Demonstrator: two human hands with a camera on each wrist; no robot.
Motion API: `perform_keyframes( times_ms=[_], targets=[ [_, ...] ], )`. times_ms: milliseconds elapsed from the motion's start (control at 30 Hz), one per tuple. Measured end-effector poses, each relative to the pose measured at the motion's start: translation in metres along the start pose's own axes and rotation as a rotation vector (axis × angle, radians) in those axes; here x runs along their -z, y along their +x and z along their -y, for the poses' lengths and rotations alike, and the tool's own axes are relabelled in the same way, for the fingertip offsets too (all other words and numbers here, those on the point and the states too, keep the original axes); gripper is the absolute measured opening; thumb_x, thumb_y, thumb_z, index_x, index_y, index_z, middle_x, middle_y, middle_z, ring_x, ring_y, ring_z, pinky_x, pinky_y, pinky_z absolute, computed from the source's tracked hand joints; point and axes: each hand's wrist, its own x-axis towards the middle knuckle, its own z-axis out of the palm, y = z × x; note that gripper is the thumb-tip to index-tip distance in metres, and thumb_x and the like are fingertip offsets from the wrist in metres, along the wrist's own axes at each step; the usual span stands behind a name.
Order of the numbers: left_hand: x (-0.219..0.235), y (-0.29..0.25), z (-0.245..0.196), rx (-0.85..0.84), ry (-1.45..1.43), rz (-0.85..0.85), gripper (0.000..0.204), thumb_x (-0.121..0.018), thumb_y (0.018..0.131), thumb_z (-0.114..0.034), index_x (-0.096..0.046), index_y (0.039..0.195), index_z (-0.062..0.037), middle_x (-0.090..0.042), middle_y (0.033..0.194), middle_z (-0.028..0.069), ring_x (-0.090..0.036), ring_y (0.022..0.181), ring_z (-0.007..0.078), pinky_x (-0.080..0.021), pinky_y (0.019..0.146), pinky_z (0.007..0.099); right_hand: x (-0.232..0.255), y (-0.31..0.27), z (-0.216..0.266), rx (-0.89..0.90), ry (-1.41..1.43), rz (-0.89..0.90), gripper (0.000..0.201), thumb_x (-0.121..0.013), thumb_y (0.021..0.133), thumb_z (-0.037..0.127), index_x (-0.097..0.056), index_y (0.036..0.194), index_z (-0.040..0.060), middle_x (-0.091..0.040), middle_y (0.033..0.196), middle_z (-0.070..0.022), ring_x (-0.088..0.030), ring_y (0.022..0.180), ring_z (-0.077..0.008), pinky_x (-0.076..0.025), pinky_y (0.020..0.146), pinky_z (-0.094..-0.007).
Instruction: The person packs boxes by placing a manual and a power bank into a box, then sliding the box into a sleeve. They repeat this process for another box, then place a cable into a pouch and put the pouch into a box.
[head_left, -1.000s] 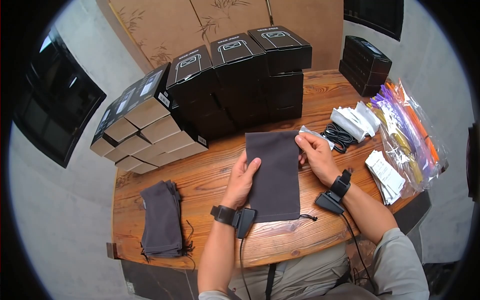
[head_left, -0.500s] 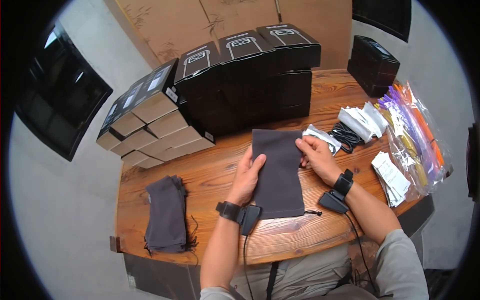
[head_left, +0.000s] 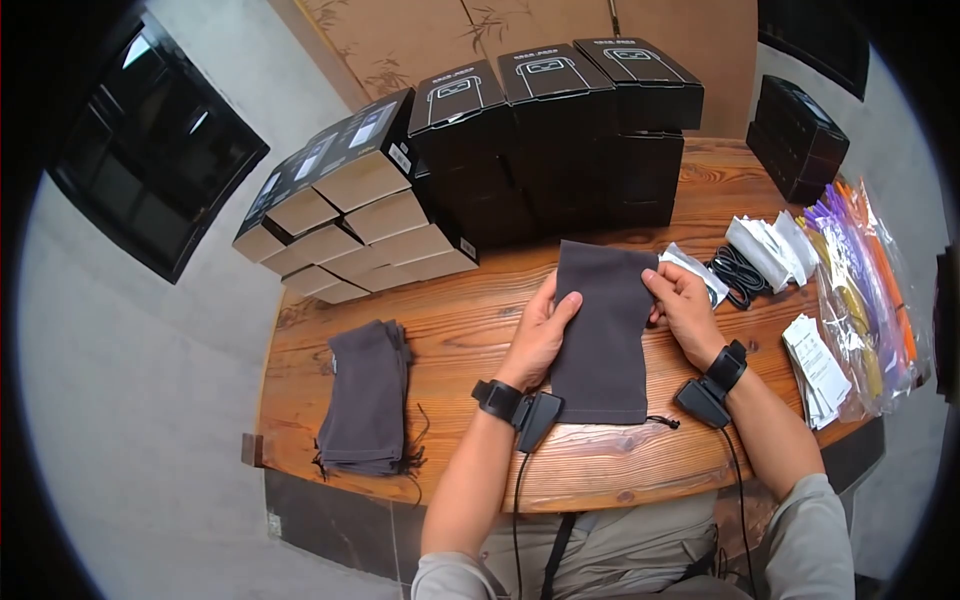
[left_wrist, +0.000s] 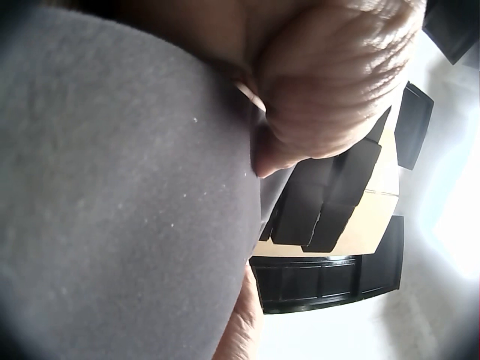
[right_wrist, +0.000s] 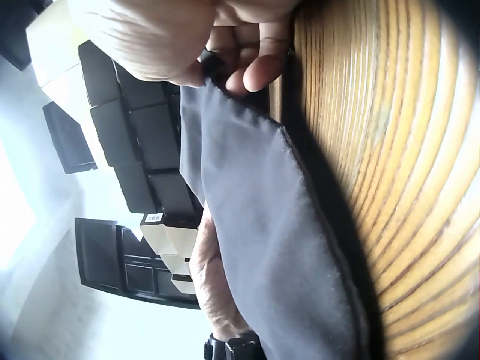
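A dark grey cloth drawstring pouch (head_left: pixel 603 335) is held up between both hands over the wooden table. My left hand (head_left: pixel 543 335) grips its left side, thumb lying across the front and the other fingers behind. With thumb and fingers my right hand (head_left: pixel 687 312) pinches the upper right edge. In the right wrist view the pouch (right_wrist: pixel 262 217) bows between the hands, its seamed edge facing the table. The left wrist view is mostly filled by the cloth (left_wrist: pixel 127 195). A short black cord (head_left: pixel 664 422) sticks out at the lower right corner.
More grey pouches (head_left: pixel 367 400) lie stacked at the left. Black boxes (head_left: pixel 560 150) and pale-ended boxes (head_left: pixel 365 230) stand at the back. On the right are coiled black cables (head_left: pixel 738 277), white slips (head_left: pixel 818 370) and a clear bag of coloured strips (head_left: pixel 868 300).
The whole scene has shifted right and slightly up in the head view. The pouch's right edge, straight earlier, now curves inward below the right hand. Both hands keep their hold.
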Motion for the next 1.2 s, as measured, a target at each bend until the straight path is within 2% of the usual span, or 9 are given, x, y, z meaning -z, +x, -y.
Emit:
perform_keyframes(
  times_ms=[267,467,667,800,1000,1100,1200],
  targets=[
    [0.001,0.001,0.001,-0.003,-0.007,0.011,0.041,-0.051,0.1,-0.011,-0.042,0.14,-0.0028,-0.059,0.124,0.0079,-0.057,0.11,0.0117,-0.047,0.094,0.0252,0.001,0.002,0.0,-0.011,0.0,-0.003,0.023,-0.055,0.099,0.026,-0.062,0.09,0.0058,-0.056,0.067,0.0044,-0.05,0.058,-0.0032,-0.042,0.056,-0.0172],
    [0.001,0.0,0.0,0.012,0.022,-0.014,0.043,-0.052,0.099,-0.011,-0.042,0.14,-0.0029,-0.058,0.127,0.0081,-0.056,0.112,0.0121,-0.046,0.096,0.0256,0.002,0.005,-0.004,0.043,0.148,0.009,0.025,-0.052,0.101,0.026,-0.063,0.098,0.0038,-0.058,0.072,0.003,-0.051,0.061,-0.0041,-0.043,0.057,-0.0183],
    [0.0,-0.002,0.005,-0.054,0.063,-0.058,0.044,-0.053,0.099,-0.012,-0.042,0.14,-0.0031,-0.056,0.129,0.0082,-0.054,0.115,0.0135,-0.043,0.099,0.0268,0.004,0.005,-0.009,0.051,0.146,0.004,0.024,-0.053,0.1,0.024,-0.062,0.1,0.002,-0.06,0.075,0.0012,-0.053,0.064,-0.0042,-0.044,0.058,-0.0183],
    [-0.002,-0.003,0.0,-0.119,-0.001,-0.15,0.042,-0.054,0.098,-0.013,-0.044,0.138,-0.0033,-0.059,0.125,0.008,-0.058,0.11,0.0135,-0.048,0.095,0.0272,0.008,0.009,-0.013,0.061,0.185,0.041,0.024,-0.052,0.1,0.022,-0.063,0.101,0.0011,-0.061,0.076,-0.0001,-0.053,0.065,-0.0044,-0.045,0.059,-0.018],
    [-0.001,-0.047,-0.058,-0.155,0.092,-0.254,0.041,-0.056,0.097,-0.016,-0.046,0.134,-0.0037,-0.062,0.12,0.0081,-0.063,0.102,0.0147,-0.054,0.088,0.0287,0.007,0.007,-0.014,0.062,0.166,0.072,0.02,-0.054,0.099,0.018,-0.063,0.101,0.001,-0.061,0.076,0.0002,-0.053,0.065,-0.0041,-0.045,0.058,-0.0178],
    [0.024,-0.081,-0.1,-0.117,0.194,-0.318,0.038,-0.056,0.097,-0.014,-0.049,0.132,-0.0031,-0.064,0.115,0.0076,-0.065,0.097,0.0128,-0.055,0.084,0.027,0.007,0.005,-0.012,0.058,0.135,0.069,0.019,-0.055,0.099,0.018,-0.063,0.101,0.0012,-0.061,0.075,0.0004,-0.053,0.064,-0.0039,-0.045,0.057,-0.0179],
    [0.07,-0.113,-0.135,-0.082,0.325,-0.401,0.032,-0.056,0.097,-0.014,-0.053,0.127,-0.0026,-0.065,0.114,0.0069,-0.065,0.096,0.0125,-0.055,0.082,0.027,0.006,0.006,-0.012,0.073,0.105,0.065,0.019,-0.055,0.098,0.018,-0.064,0.101,0.0014,-0.062,0.074,0.0007,-0.053,0.063,-0.0038,-0.045,0.057,-0.0179]
  ],
)
